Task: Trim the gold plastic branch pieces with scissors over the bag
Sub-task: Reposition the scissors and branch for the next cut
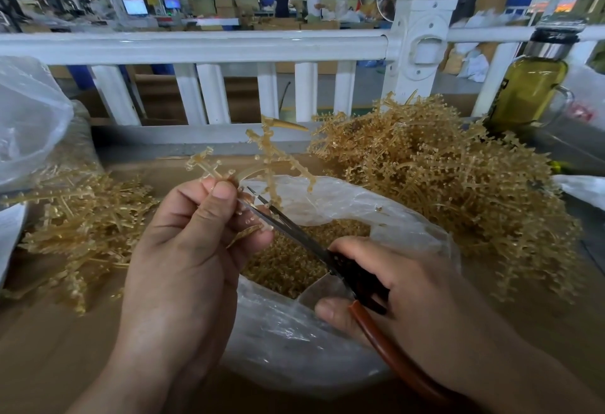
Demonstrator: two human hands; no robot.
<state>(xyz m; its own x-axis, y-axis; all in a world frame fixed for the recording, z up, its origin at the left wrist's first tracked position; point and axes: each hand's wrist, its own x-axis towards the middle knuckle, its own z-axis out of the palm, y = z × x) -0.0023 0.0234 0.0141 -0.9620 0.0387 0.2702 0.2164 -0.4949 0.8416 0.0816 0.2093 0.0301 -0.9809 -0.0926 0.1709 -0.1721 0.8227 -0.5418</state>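
Observation:
My left hand (186, 250) pinches a gold plastic branch piece (271, 158) between thumb and fingers, its knobbed arms sticking up over the clear plastic bag (294, 331). My right hand (402, 295) grips the scissors (294, 233) by their dark and brown handles. The blades point up and left, slightly apart, with their tips at the branch close to my left fingertips. Inside the bag lies a heap of small gold trimmed bits (304, 256).
A large heap of gold branches (442, 178) lies at the right, a smaller pile (82, 217) at the left. A white railing (196, 47) runs across the back. A bottle of yellow-green liquid (527, 86) stands far right. Another clear bag (29, 119) sits far left.

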